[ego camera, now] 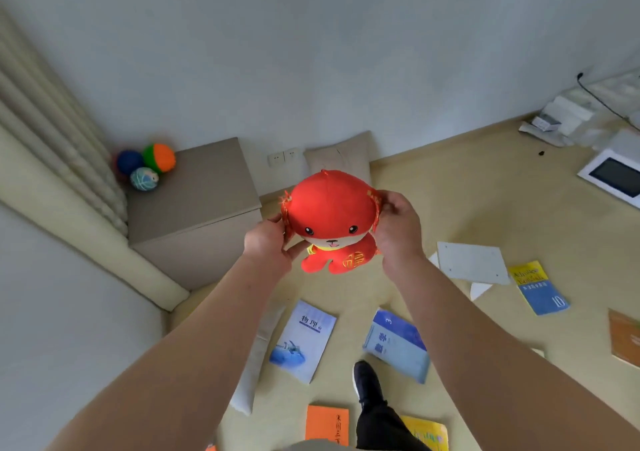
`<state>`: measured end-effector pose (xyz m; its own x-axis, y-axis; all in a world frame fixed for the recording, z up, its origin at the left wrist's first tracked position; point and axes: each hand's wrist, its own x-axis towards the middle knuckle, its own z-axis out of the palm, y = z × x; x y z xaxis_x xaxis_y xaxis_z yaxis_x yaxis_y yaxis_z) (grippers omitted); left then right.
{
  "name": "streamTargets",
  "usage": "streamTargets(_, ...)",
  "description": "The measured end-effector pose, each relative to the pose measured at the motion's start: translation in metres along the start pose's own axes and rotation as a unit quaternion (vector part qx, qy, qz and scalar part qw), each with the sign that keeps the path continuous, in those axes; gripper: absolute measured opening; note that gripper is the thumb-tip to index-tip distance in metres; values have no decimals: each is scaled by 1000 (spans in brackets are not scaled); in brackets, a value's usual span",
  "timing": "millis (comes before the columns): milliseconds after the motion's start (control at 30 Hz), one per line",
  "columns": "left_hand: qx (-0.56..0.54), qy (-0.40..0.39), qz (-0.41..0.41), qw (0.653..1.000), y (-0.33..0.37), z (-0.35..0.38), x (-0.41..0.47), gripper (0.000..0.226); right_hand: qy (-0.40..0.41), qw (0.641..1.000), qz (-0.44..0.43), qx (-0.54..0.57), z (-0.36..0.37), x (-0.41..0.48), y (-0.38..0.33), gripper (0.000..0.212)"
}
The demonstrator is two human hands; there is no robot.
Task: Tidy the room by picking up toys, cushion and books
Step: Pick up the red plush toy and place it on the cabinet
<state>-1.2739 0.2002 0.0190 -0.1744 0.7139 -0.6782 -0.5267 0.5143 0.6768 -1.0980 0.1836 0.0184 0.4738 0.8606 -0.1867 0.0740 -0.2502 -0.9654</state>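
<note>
A red plush toy (330, 218) with a round head hangs in the air in front of me, held by both hands at its ears. My left hand (268, 243) grips its left side, my right hand (398, 225) its right side. Three balls (147, 165) rest on a beige bedside cabinet (207, 191) at the left. A beige cushion (341, 158) leans against the wall behind the toy. Several books lie on the floor: a pale blue one (304, 341), a blue one (398, 343), a yellow-blue one (538, 288), an orange one (327, 424).
A white pillow (258, 353) lies on the floor beside the bed (69, 312) at the left. White sheets (471, 262) lie on the floor at the right. A white-framed tablet (614, 177) and clutter sit far right. My foot (367, 381) stands among the books.
</note>
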Motion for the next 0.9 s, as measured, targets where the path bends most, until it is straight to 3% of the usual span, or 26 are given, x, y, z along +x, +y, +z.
streamTargets(300, -34, 103, 53, 993, 42, 73, 55, 28, -164, 974, -82, -132, 10, 120, -39, 42)
streamTargets(500, -60, 149, 66, 985, 76, 82, 98, 31, -243, 948, -112, -171, 54, 174, -59, 41)
streamTargets(667, -27, 166, 56, 984, 116, 75, 162, 38, -291, 929, -112, -201, 117, 228, -68, 33)
streamTargets(767, -74, 229, 64, 968, 149, 79, 215, 39, -332, 907, -130, -224, 179, 268, -76, 33)
streamTargets(900, -140, 258, 58, 954, 199, 72, 299, 21, -405, 856, -141, -290, 274, 323, -86, 43)
